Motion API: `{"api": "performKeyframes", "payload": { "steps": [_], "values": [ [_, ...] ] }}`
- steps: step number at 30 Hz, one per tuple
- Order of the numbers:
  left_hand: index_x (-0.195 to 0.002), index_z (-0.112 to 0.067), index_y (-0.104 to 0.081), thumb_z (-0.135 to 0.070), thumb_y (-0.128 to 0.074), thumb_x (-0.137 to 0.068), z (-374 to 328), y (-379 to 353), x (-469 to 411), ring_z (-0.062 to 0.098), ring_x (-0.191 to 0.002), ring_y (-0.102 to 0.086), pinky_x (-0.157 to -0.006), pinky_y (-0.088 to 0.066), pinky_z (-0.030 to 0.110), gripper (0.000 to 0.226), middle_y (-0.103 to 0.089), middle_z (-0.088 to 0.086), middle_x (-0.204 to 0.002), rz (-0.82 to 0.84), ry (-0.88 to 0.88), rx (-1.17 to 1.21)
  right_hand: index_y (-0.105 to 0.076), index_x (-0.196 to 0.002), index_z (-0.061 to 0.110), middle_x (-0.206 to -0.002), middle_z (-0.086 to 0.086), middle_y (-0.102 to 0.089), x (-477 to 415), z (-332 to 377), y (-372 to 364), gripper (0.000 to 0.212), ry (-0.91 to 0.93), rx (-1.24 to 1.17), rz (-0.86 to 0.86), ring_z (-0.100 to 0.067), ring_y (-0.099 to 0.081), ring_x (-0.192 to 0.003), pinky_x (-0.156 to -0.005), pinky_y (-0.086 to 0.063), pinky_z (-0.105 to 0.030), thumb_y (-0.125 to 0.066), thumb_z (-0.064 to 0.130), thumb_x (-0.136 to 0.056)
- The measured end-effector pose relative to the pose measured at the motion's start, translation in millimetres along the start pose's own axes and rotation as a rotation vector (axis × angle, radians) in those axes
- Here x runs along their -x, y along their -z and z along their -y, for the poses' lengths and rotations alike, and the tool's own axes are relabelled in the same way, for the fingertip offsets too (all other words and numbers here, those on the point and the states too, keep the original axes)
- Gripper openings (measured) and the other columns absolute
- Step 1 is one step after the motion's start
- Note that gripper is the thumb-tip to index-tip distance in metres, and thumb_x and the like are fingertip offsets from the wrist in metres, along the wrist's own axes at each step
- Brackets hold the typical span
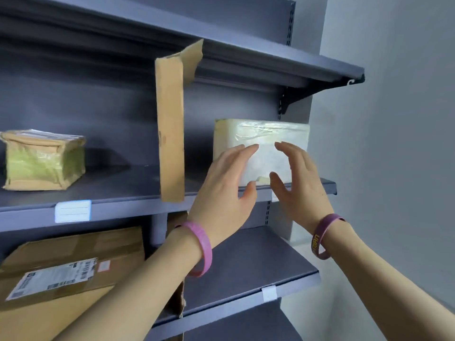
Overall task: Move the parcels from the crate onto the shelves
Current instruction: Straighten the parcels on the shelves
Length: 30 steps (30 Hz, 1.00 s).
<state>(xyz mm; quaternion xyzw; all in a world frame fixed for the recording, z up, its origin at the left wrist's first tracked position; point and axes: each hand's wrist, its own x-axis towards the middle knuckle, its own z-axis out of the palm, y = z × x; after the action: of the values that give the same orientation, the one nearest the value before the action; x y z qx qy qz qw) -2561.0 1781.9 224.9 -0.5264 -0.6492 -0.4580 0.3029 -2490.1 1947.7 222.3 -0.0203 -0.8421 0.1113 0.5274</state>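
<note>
A pale tape-wrapped parcel point(261, 139) with a white label stands at the right end of the middle shelf point(123, 207). My left hand point(226, 188) and my right hand point(298, 183) are raised in front of it with fingers straight and spread. The fingertips lie against or just off its front face, and I cannot tell which. Neither hand grips anything. A tall flat cardboard parcel point(171, 129) stands upright to the left. A small tape-wrapped box point(44, 159) sits at the far left of the same shelf. The crate is out of view.
A large flat carton point(73, 271) with a shipping label lies on the lower shelf point(248, 274) at the left. The upper shelf point(270, 60) overhangs the parcels. A grey wall point(394, 119) closes off the right side.
</note>
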Motion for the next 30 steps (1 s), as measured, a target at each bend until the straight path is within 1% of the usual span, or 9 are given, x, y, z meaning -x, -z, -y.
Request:
{"api": "performKeyframes", "payload": {
  "steps": [2,5,8,10,14,16,20,27,30],
  "values": [
    [-0.142,-0.027,-0.034,-0.011,-0.055,-0.088,4.2,-28.2,-9.0,0.011,-0.138,-0.026,-0.111,-0.023,0.017,0.060,-0.032,-0.005,-0.146,-0.003,0.073,-0.078,-0.035,-0.141,0.024,-0.146,0.005,-0.036,-1.0,-37.2,3.7,0.055,-0.036,-0.012,0.044,-0.018,-0.029,-0.136,-0.105,-0.022,-0.015,-0.056,0.016,-0.091],
    [-0.144,-0.037,-0.026,-0.014,-0.054,-0.088,10.8,-62.8,-19.8,0.012,-0.141,-0.016,-0.095,-0.008,-0.006,0.067,-0.017,-0.006,-0.152,0.005,0.194,-0.179,-0.033,-0.143,0.024,-0.148,-0.001,-0.032,-4.3,-86.3,6.2,0.058,-0.098,-0.024,0.097,-0.023,-0.026,-0.136,-0.106,-0.022,-0.025,-0.056,0.015,-0.091],
    [-0.140,-0.050,-0.024,-0.012,-0.054,-0.089,19.1,-84.2,-22.6,0.015,-0.140,-0.012,-0.092,-0.009,-0.004,0.070,-0.003,-0.010,-0.152,0.002,0.278,-0.249,-0.029,-0.145,0.029,-0.151,-0.006,-0.027,-8.9,-123.4,5.5,0.059,-0.171,-0.002,0.180,-0.027,-0.022,-0.137,-0.107,-0.022,-0.029,-0.054,0.016,-0.092],
    [-0.133,-0.048,-0.034,-0.007,-0.055,-0.088,24.9,-93.6,-23.6,0.018,-0.140,-0.015,-0.092,-0.013,-0.003,0.064,-0.001,-0.008,-0.152,-0.032,0.297,-0.286,-0.028,-0.143,0.035,-0.152,-0.010,-0.025,-10.9,-140.4,4.1,0.056,-0.228,-0.020,0.244,-0.032,-0.022,-0.138,-0.110,-0.024,-0.037,-0.051,0.018,-0.094],
    [-0.116,-0.040,-0.044,-0.006,-0.058,-0.087,34.7,-101.1,-27.7,0.020,-0.120,-0.039,-0.088,-0.033,0.018,0.047,-0.006,-0.005,-0.149,-0.101,0.411,-0.356,-0.040,-0.133,0.033,-0.133,-0.012,-0.043,-11.4,-159.8,-1.7,0.041,-0.137,-0.101,0.315,-0.032,-0.043,-0.120,-0.097,-0.040,-0.039,-0.048,0.018,-0.095],
    [-0.113,-0.043,-0.039,-0.009,-0.055,-0.089,38.0,-101.6,-28.0,0.017,-0.105,-0.047,-0.080,-0.037,0.018,0.045,-0.017,-0.005,-0.143,-0.067,0.453,-0.353,-0.045,-0.128,0.029,-0.122,0.003,-0.049,-12.7,-164.3,-3.3,0.036,-0.076,-0.177,0.276,-0.007,-0.052,-0.095,-0.080,-0.040,-0.026,-0.050,0.016,-0.095],
    [-0.111,-0.046,-0.036,-0.013,-0.053,-0.089,46.7,-98.8,-34.5,0.010,-0.072,-0.051,-0.060,-0.038,0.017,0.043,-0.032,-0.005,-0.128,-0.020,0.493,-0.413,-0.043,-0.126,0.035,-0.114,0.015,-0.044,-17.5,-172.5,-11.3,0.036,-0.082,-0.189,0.271,0.001,-0.052,-0.084,-0.070,-0.036,-0.024,-0.051,0.020,-0.094],
    [-0.110,-0.045,-0.032,-0.014,-0.048,-0.089,60.5,-98.3,-56.5,0.023,-0.060,-0.054,-0.048,-0.042,0.026,0.040,-0.035,0.000,-0.119,0.105,0.607,-0.499,-0.040,-0.128,0.035,-0.106,0.014,-0.042,-34.7,-178.7,-27.3,0.037,-0.106,-0.114,0.350,0.010,-0.047,-0.065,-0.064,-0.032,-0.028,-0.051,0.026,-0.094],
    [-0.113,-0.044,-0.031,-0.015,-0.046,-0.089,63.8,-102.0,-54.7,0.023,-0.058,-0.053,-0.047,-0.039,0.025,0.040,-0.036,0.001,-0.123,0.096,0.589,-0.544,-0.038,-0.129,0.037,-0.108,0.013,-0.043,-33.8,-181.6,-31.5,0.038,-0.112,-0.093,0.349,0.002,-0.050,-0.063,-0.064,-0.034,-0.029,-0.050,0.029,-0.093]
  ]
}}
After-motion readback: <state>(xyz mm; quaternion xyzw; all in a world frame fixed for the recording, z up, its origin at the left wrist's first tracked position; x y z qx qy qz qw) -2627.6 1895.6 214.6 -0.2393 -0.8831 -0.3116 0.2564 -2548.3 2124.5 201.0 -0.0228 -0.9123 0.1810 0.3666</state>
